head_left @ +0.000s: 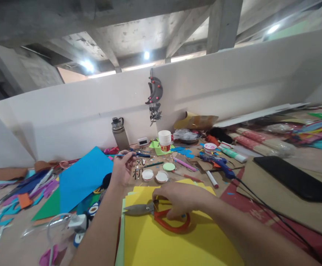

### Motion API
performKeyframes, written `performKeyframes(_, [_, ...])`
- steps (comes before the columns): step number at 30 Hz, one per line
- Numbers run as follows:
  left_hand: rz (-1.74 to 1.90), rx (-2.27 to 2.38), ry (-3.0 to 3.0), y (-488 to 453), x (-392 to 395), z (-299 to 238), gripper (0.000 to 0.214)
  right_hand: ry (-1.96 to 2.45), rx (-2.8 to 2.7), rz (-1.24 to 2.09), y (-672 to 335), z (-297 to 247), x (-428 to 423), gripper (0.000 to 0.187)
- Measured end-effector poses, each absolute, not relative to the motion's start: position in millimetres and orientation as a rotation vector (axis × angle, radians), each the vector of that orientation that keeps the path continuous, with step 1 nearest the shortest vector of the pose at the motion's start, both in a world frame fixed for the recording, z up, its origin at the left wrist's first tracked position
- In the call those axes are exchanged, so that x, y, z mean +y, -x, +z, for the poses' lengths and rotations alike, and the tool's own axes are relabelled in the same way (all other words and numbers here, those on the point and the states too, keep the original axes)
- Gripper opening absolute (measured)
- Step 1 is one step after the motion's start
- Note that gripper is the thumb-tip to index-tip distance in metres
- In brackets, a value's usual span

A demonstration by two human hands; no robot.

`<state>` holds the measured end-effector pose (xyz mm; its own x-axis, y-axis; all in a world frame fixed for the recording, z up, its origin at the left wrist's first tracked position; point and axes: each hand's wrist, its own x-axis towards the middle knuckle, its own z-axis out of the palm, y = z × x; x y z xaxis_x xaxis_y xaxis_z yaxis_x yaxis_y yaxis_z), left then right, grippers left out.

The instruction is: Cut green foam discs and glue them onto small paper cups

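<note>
My left hand (123, 167) is raised over the table with its fingers pinched on a thin blue pen (139, 154) that points right. My right hand (177, 199) lies on the orange handles of a pair of scissors (155, 214), fingers curled over them; the closed grey blades point left. The scissors rest on a stack of yellow paper sheets (177, 244) in front of me.
A blue sheet (83, 177) and coloured scraps lie at the left. Behind the yellow sheets stand two small white lids (154, 176), a paper cup stack (164, 140), a grey bottle (120, 133), a blue glue gun (219, 164) with its black cable, and a black board (296, 177) at the right.
</note>
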<state>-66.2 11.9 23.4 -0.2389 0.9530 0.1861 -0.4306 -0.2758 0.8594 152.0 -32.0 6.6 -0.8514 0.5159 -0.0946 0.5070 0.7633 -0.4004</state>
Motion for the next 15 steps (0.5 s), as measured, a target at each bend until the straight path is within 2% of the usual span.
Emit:
performKeyframes(5, [1.691, 0.835, -0.874, 62.4, 13.5, 21.6, 0.029, 0.897, -2.94, 0.64, -151.5, 4.5, -33.9, 0.051])
performKeyframes(9, [1.705, 0.867, -0.899, 67.0, 16.5, 18.5, 0.022, 1.005, -2.935, 0.612, -150.8, 5.0, -36.3, 0.052])
performKeyframes(15, [1.793, 0.913, -0.819, 77.6, 19.0, 15.4, 0.019, 1.024, -2.903, 0.599, -150.3, 7.8, -34.2, 0.041])
